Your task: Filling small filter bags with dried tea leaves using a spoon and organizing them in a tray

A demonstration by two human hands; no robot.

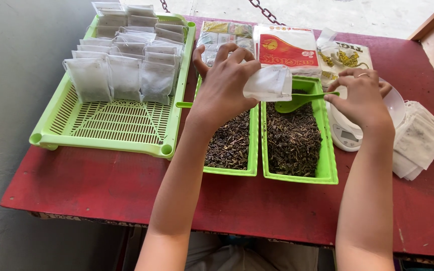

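— What do we see from the head view?

— Our left hand (225, 83) pinches a small white filter bag (269, 83) at its edge, fingers closed on it, over the gap between the two green trays of loose dried leaves (293, 138). Our right hand (361, 98) grips the handle of a green plastic scoop (297, 102), whose bowl sits just under the bag, above the right tray.

— And around them?

— Beside our right hand we see a small white scale (346, 134) with a bowl, and a pile of empty bags (420, 140) at the table's right edge. On the left, a slotted green basket (109, 123) holds rows of filled bags (126, 65). Printed packets (287, 50) lie behind the trays on the red table (101, 185).
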